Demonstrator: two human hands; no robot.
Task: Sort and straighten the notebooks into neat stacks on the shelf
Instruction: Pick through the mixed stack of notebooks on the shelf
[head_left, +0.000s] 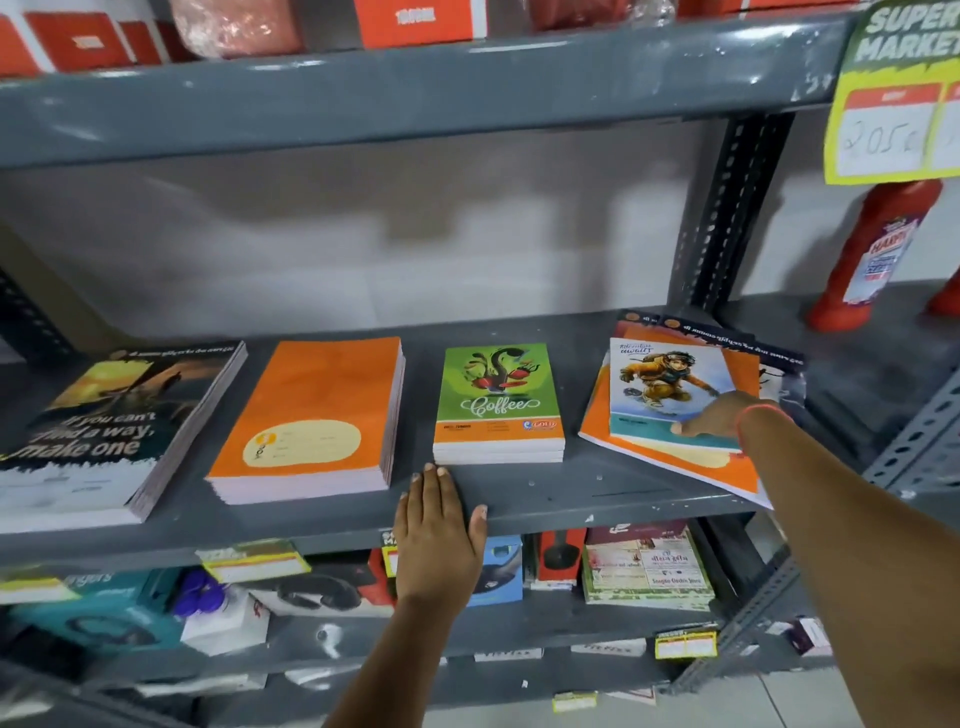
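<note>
Fingers (431, 480) of our left hand (436, 535) lie flat and close together on the front edge of the grey shelf (597, 499), thumb spread, gripping nothing, just in front of the green "Coffee" stack (498, 405). Our right hand (719, 413) rests fingers-down on the skater-cover notebook (665, 384), which tops a skewed pile (670, 457) whose orange bottom book juts over the shelf's edge; whether those fingers pinch or only press, we cannot tell. To the left sit the orange stack (311, 415) and the dark "make one" stack (114, 426), both squared.
</note>
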